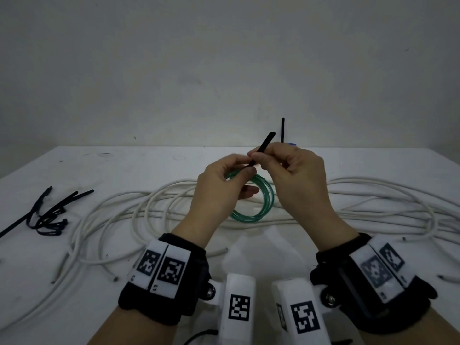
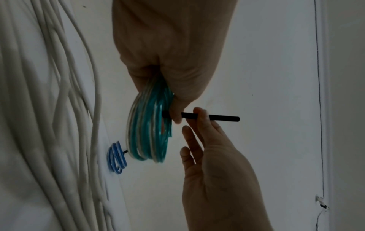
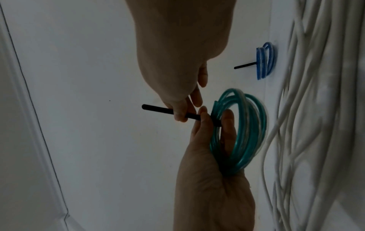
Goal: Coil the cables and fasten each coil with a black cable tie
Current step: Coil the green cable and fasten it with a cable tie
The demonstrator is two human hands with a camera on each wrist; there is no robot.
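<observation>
Over the white table (image 1: 373, 165), the springy green plastic cable coil (image 1: 258, 207) is gripped by the left hand (image 1: 219, 192); the stiff thin black cable tie (image 1: 261, 148) is pinched by the right hand (image 1: 298, 175), best near its tip.

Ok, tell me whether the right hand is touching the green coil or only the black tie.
Apart from the green coil. The right wrist view shows the right hand pinching only the black cable tie, with a gap to the coil.
</observation>
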